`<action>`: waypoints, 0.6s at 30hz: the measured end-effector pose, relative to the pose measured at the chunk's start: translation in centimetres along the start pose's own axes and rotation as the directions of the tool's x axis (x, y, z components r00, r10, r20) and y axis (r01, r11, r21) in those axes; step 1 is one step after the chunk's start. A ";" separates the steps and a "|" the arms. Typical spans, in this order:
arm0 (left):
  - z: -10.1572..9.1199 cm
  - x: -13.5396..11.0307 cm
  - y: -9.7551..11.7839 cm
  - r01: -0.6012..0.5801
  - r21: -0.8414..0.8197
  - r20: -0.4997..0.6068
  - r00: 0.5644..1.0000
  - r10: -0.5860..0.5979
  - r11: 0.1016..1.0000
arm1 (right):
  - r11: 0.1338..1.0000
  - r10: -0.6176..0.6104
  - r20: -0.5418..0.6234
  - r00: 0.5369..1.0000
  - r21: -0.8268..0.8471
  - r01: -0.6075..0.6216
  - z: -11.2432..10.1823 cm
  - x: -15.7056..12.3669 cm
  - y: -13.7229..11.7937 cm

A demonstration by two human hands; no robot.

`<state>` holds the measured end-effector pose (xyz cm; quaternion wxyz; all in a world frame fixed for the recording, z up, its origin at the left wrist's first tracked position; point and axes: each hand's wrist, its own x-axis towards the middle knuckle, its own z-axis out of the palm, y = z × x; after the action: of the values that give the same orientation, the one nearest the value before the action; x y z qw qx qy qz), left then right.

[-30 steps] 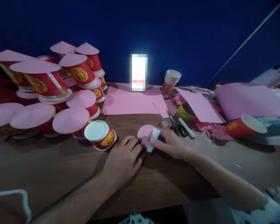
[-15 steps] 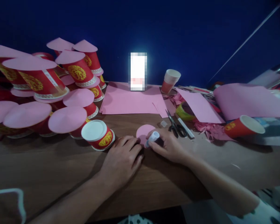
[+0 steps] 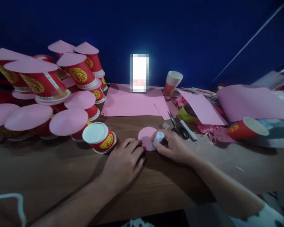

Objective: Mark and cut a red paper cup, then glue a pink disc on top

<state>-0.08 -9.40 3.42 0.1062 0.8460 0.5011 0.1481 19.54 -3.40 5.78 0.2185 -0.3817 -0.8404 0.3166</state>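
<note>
A small pink paper disc [image 3: 145, 135] lies flat on the table between my hands. My right hand [image 3: 176, 145] is closed around a white glue stick [image 3: 159, 138], tilted with its lower end against the disc's right side. My left hand [image 3: 126, 157] rests palm down with its fingers slightly bent and a little apart, the tips at the disc's lower left edge. Just beyond that hand, a red paper cup [image 3: 106, 140] with a gold emblem stands upside down, its pale base on top.
Red cups with pink paper cones [image 3: 69, 121] are stacked at left. Pink sheets [image 3: 132, 104] lie at the back, near a lit, blurred screen [image 3: 139, 72] and nested cups [image 3: 172, 82]. Scissors [image 3: 180, 129], green tape [image 3: 186, 113] and a tipped cup [image 3: 247, 128] are at right.
My right hand has shifted slightly right with the glue stick across the disc, uncovering more of it. My left hand has stayed in place.
</note>
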 end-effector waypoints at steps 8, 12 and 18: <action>-0.1 -0.1 -0.2 0.003 -0.018 -0.040 0.999 -0.003 1.000 | 0.993 0.038 -0.113 0.993 0.113 -0.025 0.2 0.0 0.6; 0.0 -0.1 -0.3 -0.010 -0.021 -0.030 0.999 0.009 1.000 | 0.999 -0.008 -0.088 0.996 0.044 0.012 0.6 -0.1 0.4; 0.2 -0.1 -0.2 0.027 -0.015 -0.046 0.999 -0.027 1.000 | 0.999 -0.033 -0.103 0.994 0.019 0.035 1.0 0.1 0.4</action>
<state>-0.23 -9.36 3.13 0.1025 0.8347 0.5138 0.1698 19.07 -3.45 4.79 0.2708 -0.3808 -0.8312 0.3014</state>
